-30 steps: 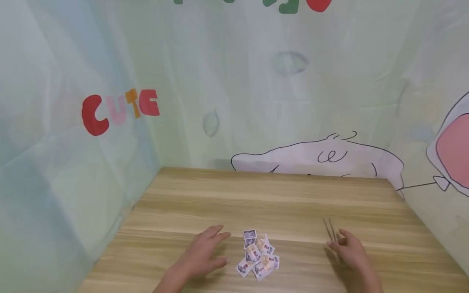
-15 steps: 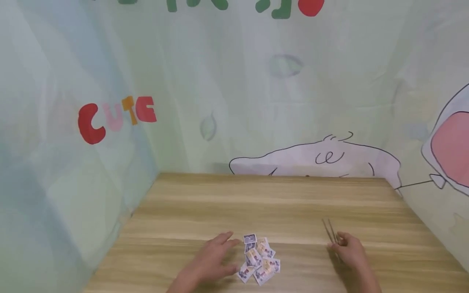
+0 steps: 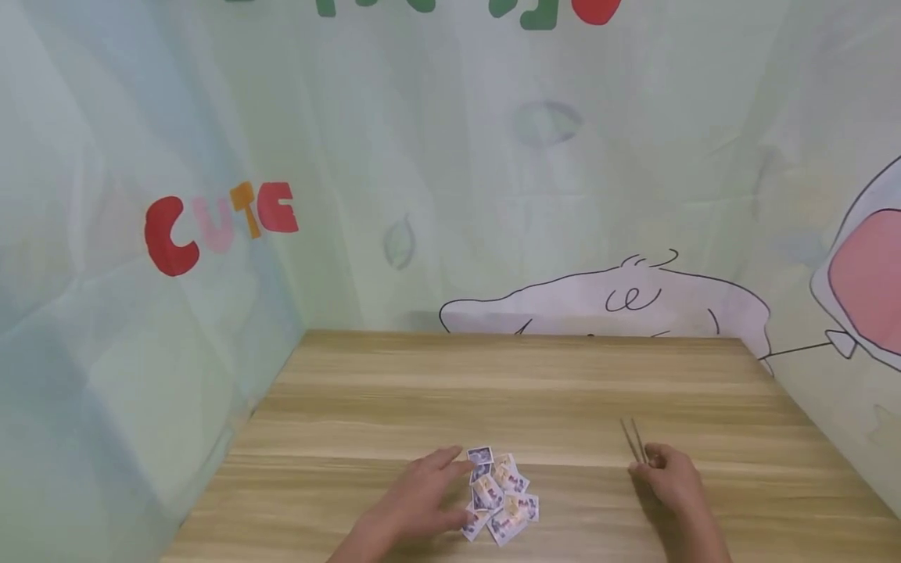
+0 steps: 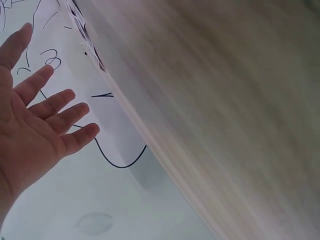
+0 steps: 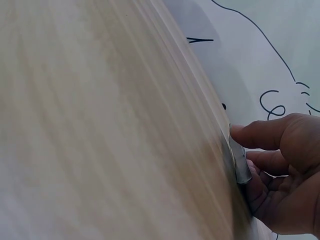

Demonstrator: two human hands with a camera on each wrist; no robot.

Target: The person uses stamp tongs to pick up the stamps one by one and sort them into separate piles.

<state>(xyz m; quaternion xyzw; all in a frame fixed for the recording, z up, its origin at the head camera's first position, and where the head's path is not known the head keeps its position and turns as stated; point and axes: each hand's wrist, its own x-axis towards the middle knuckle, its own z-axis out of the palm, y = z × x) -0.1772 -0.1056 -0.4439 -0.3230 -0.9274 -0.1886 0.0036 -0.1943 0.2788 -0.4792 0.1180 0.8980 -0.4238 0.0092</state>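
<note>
A loose pile of small stamp-like paper pieces (image 3: 514, 516) with printed pictures and white borders lies overlapping on the wooden table (image 3: 394, 391). My left hand (image 3: 425, 496) reaches in from the left, fingers spread, with fingertips and thumb over the pile's left edge. In the left wrist view its palm and extended fingers (image 4: 65, 125) show nothing held. Right of the pile, my right hand (image 3: 669, 473) pinches a pair of metal tweezers (image 3: 636, 440) between thumb and fingers. The tweezers' two tips stand apart and point away from me. Their metal end (image 5: 242, 165) shows in the right wrist view.
Fabric walls enclose the table at the back (image 3: 450, 156) and at the left (image 3: 105, 328). They carry printed letters (image 3: 172, 234), a cartoon figure outline (image 3: 605, 305) and a pink balloon shape (image 3: 873, 277).
My left hand has moved right, from beside the paper pile to over its left edge. My right hand holds the tweezers in nearly the same place throughout.
</note>
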